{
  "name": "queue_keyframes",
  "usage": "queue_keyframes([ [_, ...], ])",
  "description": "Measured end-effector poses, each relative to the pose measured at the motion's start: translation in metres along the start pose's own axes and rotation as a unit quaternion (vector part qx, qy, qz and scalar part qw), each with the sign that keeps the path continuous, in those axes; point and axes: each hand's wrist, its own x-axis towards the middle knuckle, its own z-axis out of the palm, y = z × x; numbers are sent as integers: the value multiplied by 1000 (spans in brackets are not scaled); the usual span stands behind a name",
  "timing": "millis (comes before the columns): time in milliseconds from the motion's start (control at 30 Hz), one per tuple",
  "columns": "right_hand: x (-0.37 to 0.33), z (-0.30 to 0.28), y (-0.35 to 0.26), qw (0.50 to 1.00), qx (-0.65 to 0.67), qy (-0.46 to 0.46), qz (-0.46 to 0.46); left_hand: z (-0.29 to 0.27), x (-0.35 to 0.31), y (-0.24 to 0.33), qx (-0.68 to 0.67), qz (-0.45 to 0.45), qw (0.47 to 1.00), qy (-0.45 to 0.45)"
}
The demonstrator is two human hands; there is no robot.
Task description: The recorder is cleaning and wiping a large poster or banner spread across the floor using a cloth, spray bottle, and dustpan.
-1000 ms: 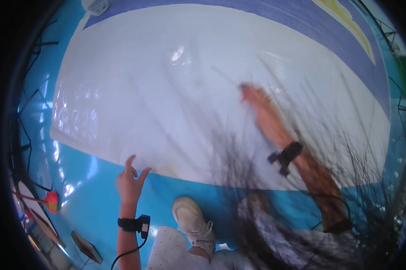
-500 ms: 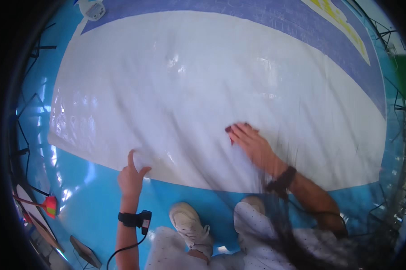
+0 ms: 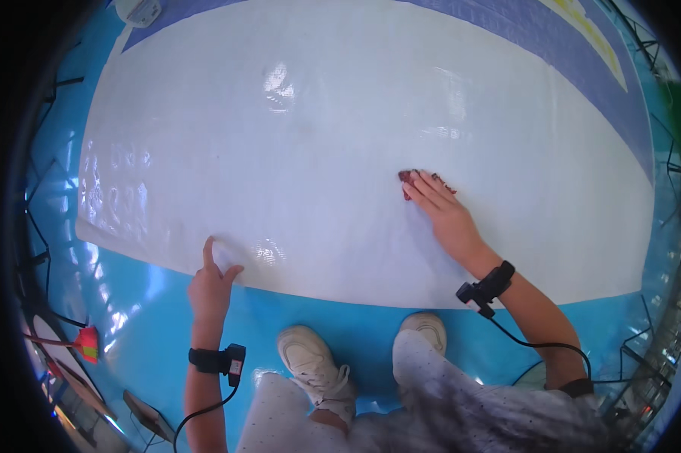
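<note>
A large, glossy white sheet (image 3: 204,143) with a blue and yellow printed band along its far side lies over the blue floor. On its right half, my right hand (image 3: 452,219) presses a crumpled dark red cloth (image 3: 406,181) flat against the surface; most of the cloth is hidden under the fingers. My left hand (image 3: 210,287) rests at the near left edge of the sheet. Its index finger and thumb are spread apart, its other fingers hardly show, and nothing is visible in it.
At the far left corner of the sheet stands a white container (image 3: 141,10). Blue floor (image 3: 152,332) surrounds the sheet, with my shoes (image 3: 310,359) close to its near edge. Thin black metal frames (image 3: 42,257) line both sides. A red and yellow object (image 3: 88,344) is at the left.
My right hand has slid the cloth farther away and slightly right. The left hand stays at the edge with its fingers as before. The dark strands over the lower right are gone.
</note>
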Motion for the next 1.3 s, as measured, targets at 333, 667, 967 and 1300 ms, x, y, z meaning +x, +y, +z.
queue_keyframes([
  [333,-35,1,-8,955,11,-269,-123,2,-2,-3,-109,-18,993,-31],
  [667,-50,101,-36,898,19,-280,-339,14,4,-6,-172,11,985,-6],
  [967,-163,-54,54,881,218,-403,114,25,-2,-16,-214,-1,977,-6],
  [1300,-73,3,-42,959,-107,-198,-173,19,2,-7,-163,-7,986,-27],
])
